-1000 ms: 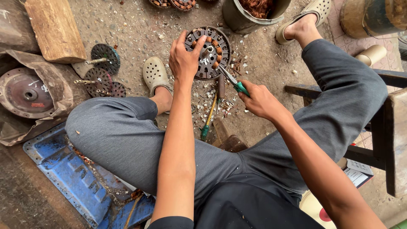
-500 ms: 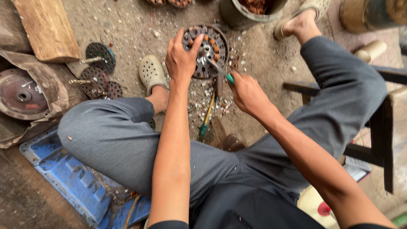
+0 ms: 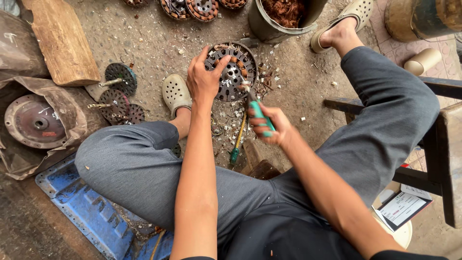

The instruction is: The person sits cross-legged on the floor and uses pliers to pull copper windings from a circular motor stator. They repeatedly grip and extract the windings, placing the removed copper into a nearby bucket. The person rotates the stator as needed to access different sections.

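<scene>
**Round motor stator held on the ground while green-handled pliers are gripped above it**

A round, dark metal motor stator [image 3: 231, 71] is seen lying flat on gritty ground between the person's feet. Copper windings ring its rim, and a hollow hub sits at the centre. Its left edge is pressed under the left hand [image 3: 204, 79], fingers spread over the windings. The right hand [image 3: 270, 126] is closed tight around green-handled pliers [image 3: 257, 110], whose metal tip is angled toward the stator's lower right edge.

Little open ground is left around the stator: a grey bucket [image 3: 274, 24] of copper wire stands just beyond it, a pale clog [image 3: 175, 92] lies to its left, and wire scraps are scattered below it, beside a screwdriver [image 3: 238, 139].

Compared with half a second earlier, the right hand has been drawn back from the stator, toward the body.
</scene>
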